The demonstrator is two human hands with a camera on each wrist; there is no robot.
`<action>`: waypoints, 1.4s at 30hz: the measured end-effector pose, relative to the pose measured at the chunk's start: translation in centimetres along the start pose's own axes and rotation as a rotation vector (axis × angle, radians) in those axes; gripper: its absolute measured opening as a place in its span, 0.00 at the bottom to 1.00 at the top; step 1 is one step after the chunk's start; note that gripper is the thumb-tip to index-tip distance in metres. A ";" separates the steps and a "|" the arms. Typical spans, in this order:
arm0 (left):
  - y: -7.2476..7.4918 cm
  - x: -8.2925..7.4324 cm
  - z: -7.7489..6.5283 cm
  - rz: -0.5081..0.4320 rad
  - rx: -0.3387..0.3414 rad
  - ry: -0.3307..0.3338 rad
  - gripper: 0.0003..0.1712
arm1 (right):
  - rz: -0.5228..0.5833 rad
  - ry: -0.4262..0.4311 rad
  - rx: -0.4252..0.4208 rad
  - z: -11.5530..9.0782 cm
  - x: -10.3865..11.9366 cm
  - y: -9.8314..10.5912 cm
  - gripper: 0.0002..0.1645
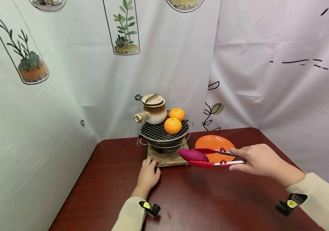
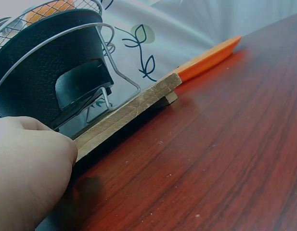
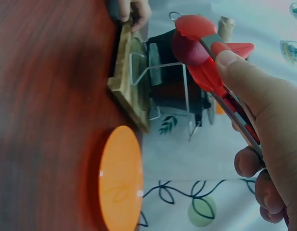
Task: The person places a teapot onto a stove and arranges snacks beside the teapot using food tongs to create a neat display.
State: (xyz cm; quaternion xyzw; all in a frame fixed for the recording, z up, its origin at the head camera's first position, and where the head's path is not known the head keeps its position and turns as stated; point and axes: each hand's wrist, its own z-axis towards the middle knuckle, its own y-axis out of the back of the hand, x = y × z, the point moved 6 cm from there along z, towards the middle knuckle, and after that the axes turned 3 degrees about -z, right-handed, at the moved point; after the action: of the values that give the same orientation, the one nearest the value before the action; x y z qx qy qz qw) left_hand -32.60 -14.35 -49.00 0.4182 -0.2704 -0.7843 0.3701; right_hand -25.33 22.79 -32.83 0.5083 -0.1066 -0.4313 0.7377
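Observation:
My right hand (image 1: 261, 160) grips red-tipped metal tongs (image 1: 223, 163) above the table. Between the tong heads sits a tapered magenta sweet potato (image 1: 194, 155), just in front of the grill (image 1: 164, 138). The thumb (image 3: 227, 58) lies along one tong arm in the right wrist view. At the grill's base, my left hand (image 1: 148, 175) holds the front left corner of a wooden board (image 1: 167, 158), its fingertips partly hidden. Two oranges (image 1: 173, 125) and a clay pot (image 1: 155, 112) with a wooden lid and side handle stand on the wire mesh.
An orange plate (image 1: 210, 139) lies on the dark red table (image 1: 176, 199) right of the grill, partly behind the tongs. Wire loops (image 2: 126, 91) stick out from the grill's side. A printed white curtain (image 1: 176, 64) hangs behind the table.

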 end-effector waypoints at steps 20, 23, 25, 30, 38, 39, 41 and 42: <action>0.1 -0.1 -0.2 0.017 -0.038 -0.042 0.13 | 0.018 -0.009 -0.024 5.4 0.0 1.4 0.38; 0.1 -0.1 -0.2 0.011 -0.037 -0.041 0.13 | 0.035 -0.035 -0.015 6.2 0.0 1.2 0.37; 0.1 -0.1 -0.2 0.006 -0.025 -0.033 0.13 | 0.046 -0.051 -0.007 6.8 0.0 1.0 0.37; -0.1 0.1 -0.2 -0.001 0.009 -0.007 0.14 | 0.070 -0.075 0.001 8.4 0.3 0.5 0.35; -0.2 0.2 -0.1 0.005 0.011 -0.004 0.14 | 0.064 -0.107 0.020 10.7 1.4 -0.1 0.36; -0.2 0.2 -0.1 0.002 0.013 -0.001 0.14 | 0.061 -0.112 0.025 10.9 1.5 -0.3 0.37; -0.1 0.2 -0.1 0.004 0.012 -0.002 0.13 | 0.057 -0.122 0.040 11.4 1.7 -0.4 0.37; -0.1 0.2 -0.1 0.003 0.012 -0.002 0.13 | 0.057 -0.128 0.048 11.6 1.8 -0.5 0.37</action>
State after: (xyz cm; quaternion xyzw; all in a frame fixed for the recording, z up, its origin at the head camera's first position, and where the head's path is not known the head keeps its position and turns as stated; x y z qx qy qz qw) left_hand -32.60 -14.42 -49.21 0.4192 -0.2761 -0.7825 0.3686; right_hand -31.47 13.77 -28.43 0.4940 -0.1782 -0.4389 0.7291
